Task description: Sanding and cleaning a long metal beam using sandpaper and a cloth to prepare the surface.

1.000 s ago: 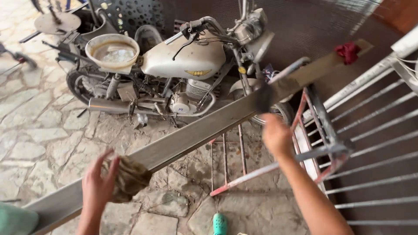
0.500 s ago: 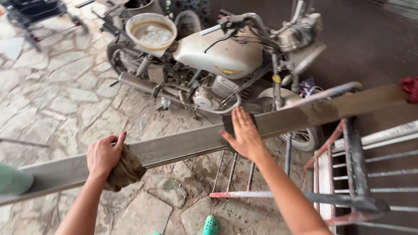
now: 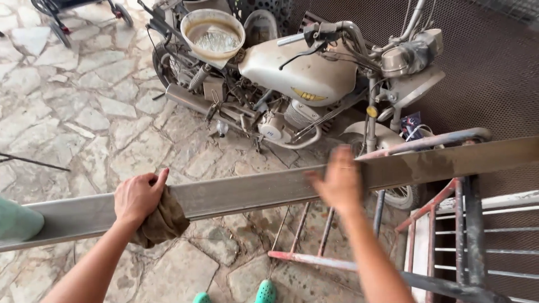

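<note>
Gripping beam (image 3: 252, 193) with rag (image 3: 163, 221): left hand (image 3: 137, 196) clenched | right hand (image 3: 339, 179) blurred, grip unclear | beam runs lower-left to upper-right

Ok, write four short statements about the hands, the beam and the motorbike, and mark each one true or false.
1. The left hand presses a brown rag against the long metal beam. True.
2. The right hand holds a hammer. False: it holds no tool and lies blurred at the beam.
3. A basin sits on the motorbike. True.
4. The ground is a smooth wooden floor. False: it is irregular stone paving.
</note>
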